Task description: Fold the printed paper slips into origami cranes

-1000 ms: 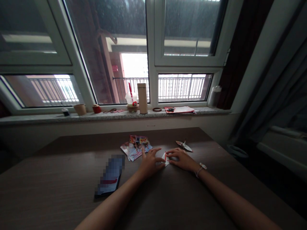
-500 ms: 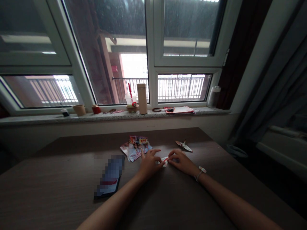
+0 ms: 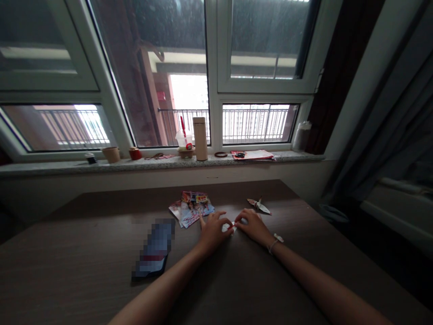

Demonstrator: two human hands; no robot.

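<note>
A small piece of folded paper (image 3: 229,227), white with red, lies on the table between my two hands. My left hand (image 3: 214,231) has its thumb and index finger closed on the paper's left side. On the right side, the fingertips of my right hand (image 3: 252,225) pinch the paper's edge; a bracelet circles that wrist. Much of the paper is hidden by the fingers. Beyond my right hand rests a folded paper crane (image 3: 259,206). Several printed paper sheets (image 3: 194,208) lie fanned out just past my left hand.
A phone (image 3: 154,250) with a blurred screen lies left of my left forearm. Along the stone windowsill (image 3: 162,165) stand a beige thermos (image 3: 200,139), a plastic cup with a red straw (image 3: 184,139), a paper cup (image 3: 111,155), scissors (image 3: 238,155), printed paper (image 3: 255,155) and a bottle (image 3: 302,136).
My right hand has shifted slightly left, closer to my left hand, and less of the folded paper shows between them. My left hand stays nearly in place.
</note>
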